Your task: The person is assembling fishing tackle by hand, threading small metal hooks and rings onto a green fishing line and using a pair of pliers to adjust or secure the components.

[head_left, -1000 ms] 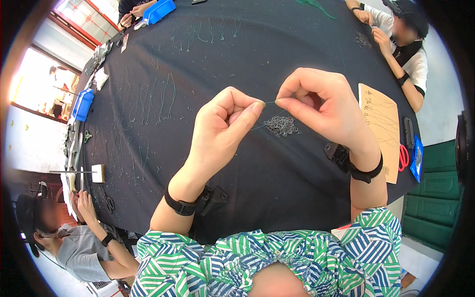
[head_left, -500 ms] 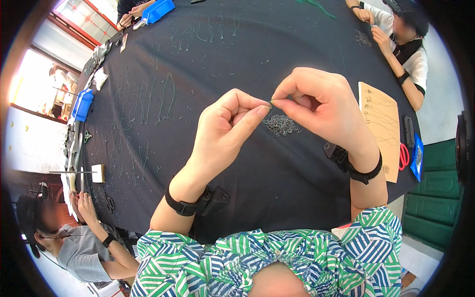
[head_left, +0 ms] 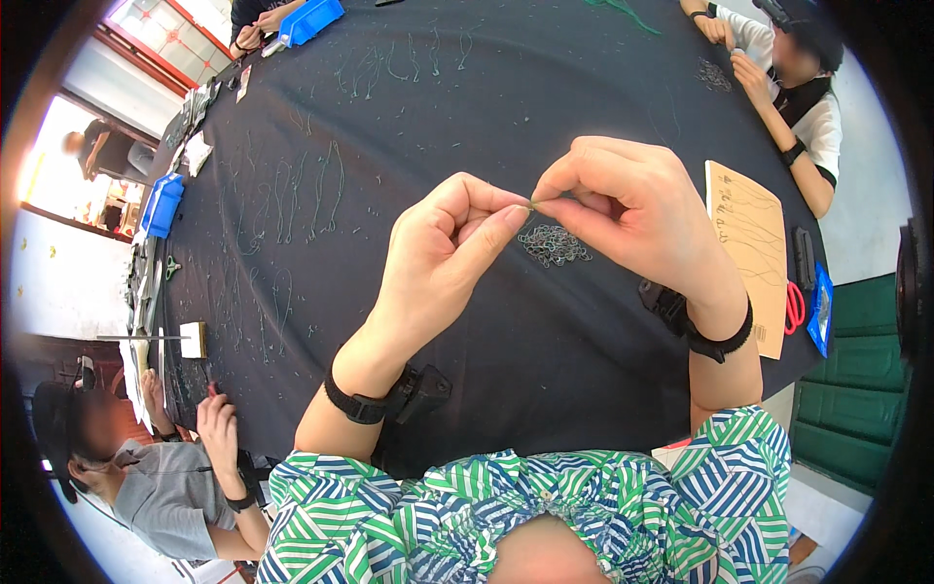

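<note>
From where I stand, both hands are raised over the worktop [head_left: 545,341], well in from its near edge. The left hand [head_left: 433,248] has thumb and forefinger pinched, and so does the right hand [head_left: 632,209]; their tips meet on a thin greenish thread [head_left: 531,205], mostly hidden by the fingers. Such a fine strand could easily slip if either pinch loosens, or snap if both pull hard. Just beyond, a small heap of metal loops [head_left: 555,246] lies on the cloth; a dangling end might snag there.

The dark cloth is rumpled and flecked with scraps. Toward the right edge lie a tan card [head_left: 764,248], red-handled scissors [head_left: 794,310] and a blue packet [head_left: 822,311]. Loose green strands [head_left: 340,185] spread across the left half. At the left edge, a co-worker's hand [head_left: 218,428] holds something red near a white block [head_left: 193,340].

Farther off, a blue tray [head_left: 311,25] sits at the far left corner, green netting [head_left: 623,14] along the far edge, and bright daylight fills an opening in the left wall.
</note>
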Motion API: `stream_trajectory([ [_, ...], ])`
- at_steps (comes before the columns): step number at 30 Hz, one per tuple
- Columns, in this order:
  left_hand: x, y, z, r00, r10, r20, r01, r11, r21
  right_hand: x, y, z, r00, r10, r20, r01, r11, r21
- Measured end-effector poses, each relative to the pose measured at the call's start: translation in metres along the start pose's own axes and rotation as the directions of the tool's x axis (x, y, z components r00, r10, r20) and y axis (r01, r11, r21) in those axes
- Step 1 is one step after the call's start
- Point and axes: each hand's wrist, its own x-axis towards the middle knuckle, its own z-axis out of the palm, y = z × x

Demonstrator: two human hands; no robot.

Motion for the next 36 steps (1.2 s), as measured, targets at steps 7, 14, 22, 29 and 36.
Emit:
stream_trajectory([
  [7, 0.000, -0.001, -0.001, 1.000, 0.002, 0.007, -0.002, 1.000, 0.015, 0.000, 0.001, 0.000, 1.000, -0.005, 0.028, 0.005, 1.000, 0.005],
  [14, -0.001, -0.004, -0.003, 1.000, 0.000, 0.008, 0.000, 1.000, -0.001, 0.000, -0.003, -0.006, 0.989, 0.068, 0.130, -0.069, 0.998, 0.003],
  [22, -0.001, -0.004, -0.003, 1.000, -0.008, -0.005, 0.008, 1.000, -0.001, -0.001, 0.001, -0.001, 0.987, 0.141, 0.080, -0.148, 0.985, 0.090],
  [29, 0.002, 0.000, -0.001, 0.999, -0.001, -0.044, 0.001, 1.000, 0.010, -0.003, -0.002, 0.011, 0.947, 0.265, 0.183, -0.315, 0.882, 0.351],
  [36, 0.000, -0.003, -0.005, 1.000, 0.018, -0.025, -0.016, 0.998, 0.068, -0.004, 0.001, 0.011, 0.942, 0.300, 0.150, -0.334, 0.881, 0.335],
])
